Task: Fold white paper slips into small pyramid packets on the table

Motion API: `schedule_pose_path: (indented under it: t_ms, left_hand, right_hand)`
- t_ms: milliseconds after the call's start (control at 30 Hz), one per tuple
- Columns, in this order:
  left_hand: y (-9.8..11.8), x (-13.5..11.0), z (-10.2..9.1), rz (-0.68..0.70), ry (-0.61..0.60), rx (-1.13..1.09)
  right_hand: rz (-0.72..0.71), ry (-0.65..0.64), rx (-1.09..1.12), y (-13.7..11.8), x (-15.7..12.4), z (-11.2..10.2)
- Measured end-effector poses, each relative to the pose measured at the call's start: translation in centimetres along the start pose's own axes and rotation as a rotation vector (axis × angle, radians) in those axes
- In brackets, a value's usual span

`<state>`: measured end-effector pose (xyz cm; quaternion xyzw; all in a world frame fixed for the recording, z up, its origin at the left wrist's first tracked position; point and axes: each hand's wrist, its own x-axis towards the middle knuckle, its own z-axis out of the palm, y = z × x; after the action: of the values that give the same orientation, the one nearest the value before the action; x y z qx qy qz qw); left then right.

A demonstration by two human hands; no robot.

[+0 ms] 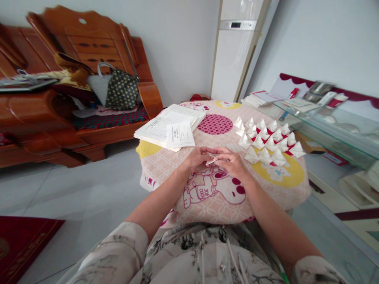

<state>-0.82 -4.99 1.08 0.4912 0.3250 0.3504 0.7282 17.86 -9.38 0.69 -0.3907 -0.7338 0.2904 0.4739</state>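
Note:
Both hands meet over the near middle of a cloth-covered table (171, 189). My left hand (197, 157) and my right hand (232, 161) pinch a small folded piece of white paper (211, 161) between their fingertips; most of it is hidden by the fingers. To the right of my right hand, several folded white paper pieces with pointed tops (265, 156) stand in rows on something red. Beyond my left hand lies a stack of printed paper sheets (154, 128), with a smaller printed slip (180, 135) on top.
A glass-topped cabinet (334, 130) adjoins the table on the right, with papers (262, 98) and metal bowls (319, 91) on or near it. A wooden sofa (112, 138) holding a patterned bag (122, 90) is at the left. A tall white appliance (233, 55) stands behind the table.

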Motion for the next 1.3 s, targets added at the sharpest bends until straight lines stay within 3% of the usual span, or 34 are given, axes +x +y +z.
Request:
schedule_pose_path:
  t_ms: [167, 400, 567, 767, 1067, 1300]
  left_hand:
    - [0.26, -0.33, 0.32, 0.078, 0.004, 0.065]
    - [0.30, -0.27, 0.44, 0.131, 0.012, 0.185]
    - [0.59, -0.32, 0.53, 0.155, -0.022, 0.262]
    - [0.63, -0.39, 0.62, 0.135, -0.033, 0.278]
    - [0.71, -0.36, 0.40, 0.179, -0.062, 0.389]
    - [0.87, -0.57, 0.49, 0.164, -0.115, 0.342]
  right_hand:
    - [0.105, 0.076, 0.099, 0.05, 0.02, -0.04]
    - [0.166, 0.113, 0.052, -0.17, 0.14, 0.03]
    - [0.156, 0.146, 0.057, -0.50, 0.21, 0.35]
    - [0.262, 0.137, 0.014, -0.95, 0.10, 0.54]
    - [0.276, 0.130, 0.010, -0.52, 0.00, 0.39]
    - [0.270, 0.146, -0.016, -0.78, 0.00, 0.40]
